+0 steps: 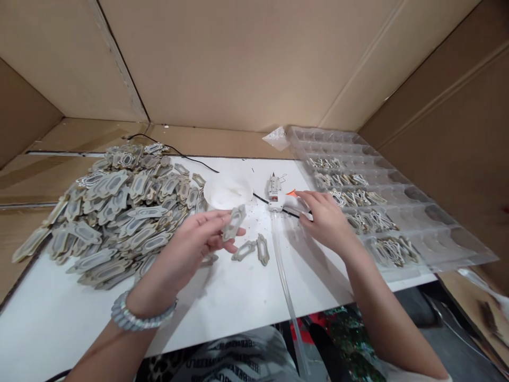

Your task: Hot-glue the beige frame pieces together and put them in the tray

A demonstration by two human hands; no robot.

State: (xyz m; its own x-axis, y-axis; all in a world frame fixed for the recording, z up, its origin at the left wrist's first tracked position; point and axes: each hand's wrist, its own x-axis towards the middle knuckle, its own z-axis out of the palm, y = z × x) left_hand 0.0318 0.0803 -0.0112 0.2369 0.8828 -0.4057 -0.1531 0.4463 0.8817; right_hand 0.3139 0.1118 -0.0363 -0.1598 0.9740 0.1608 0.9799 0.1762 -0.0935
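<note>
My left hand [209, 233] pinches a small grey openwork frame piece [234, 222] between thumb and fingers, raised over the white table. My right hand [324, 215] is around the handle end of a white hot glue gun [280, 199] with an orange trigger. The gun lies on its side with its nozzle pointing away from me, and a long clear glue stick [284, 276] runs from its rear toward me. Two loose grey frame pieces [262, 250] lie between my hands. Another piece is partly hidden under my left hand.
A large heap of grey frame pieces [135, 212] covers the left side. A round white disc [228, 190] sits behind my left hand. On the right, a clear compartment tray [441, 233] holds several rows of small parts. Cardboard walls [238, 63] enclose the table; a black cable [178, 151] lies behind.
</note>
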